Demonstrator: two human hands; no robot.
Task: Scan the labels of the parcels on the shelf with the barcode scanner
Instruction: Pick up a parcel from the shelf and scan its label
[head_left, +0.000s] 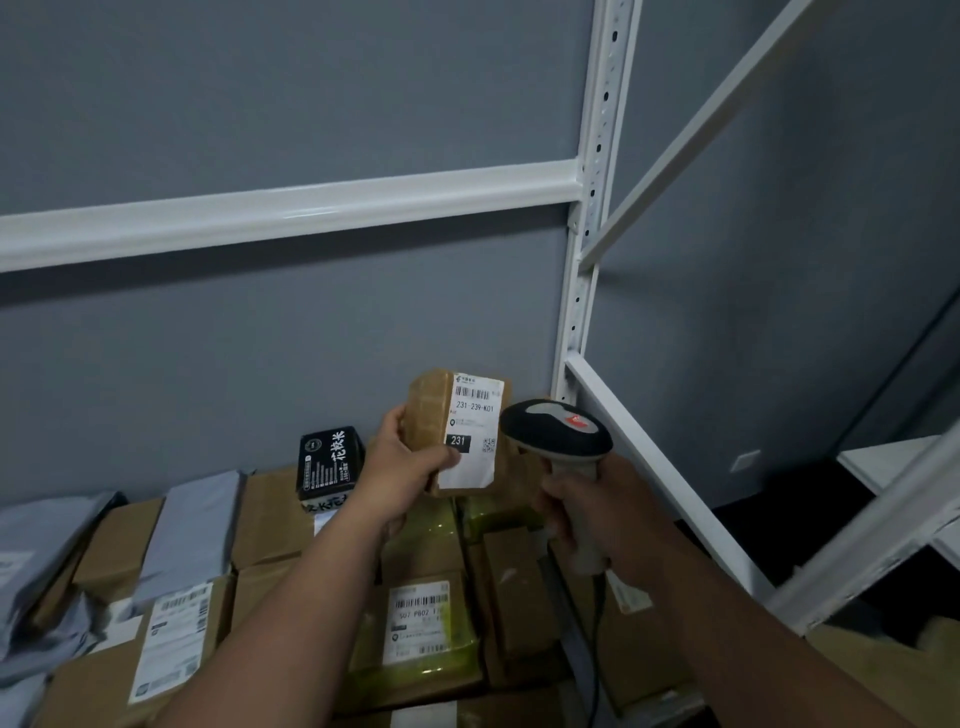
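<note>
My left hand (402, 460) holds a small brown taped parcel (431, 410) upright above the shelf, thumb on its white label (475, 431), which reads 231-239-K01. Right beside it, my right hand (576, 506) grips the handle of a grey and black barcode scanner (558, 434). The scanner's head sits just right of the label, nearly touching the parcel. Below lie several more parcels, among them a yellow-taped one with a label (418, 618) and a brown box with a label (171, 642).
A black box with white characters (330, 460) stands at the back by the grey wall. Grey poly mailers (192, 530) lie on the left. The white shelf post (584, 291) and side rail (665, 478) rise on the right. The scanner's cable (597, 639) hangs down.
</note>
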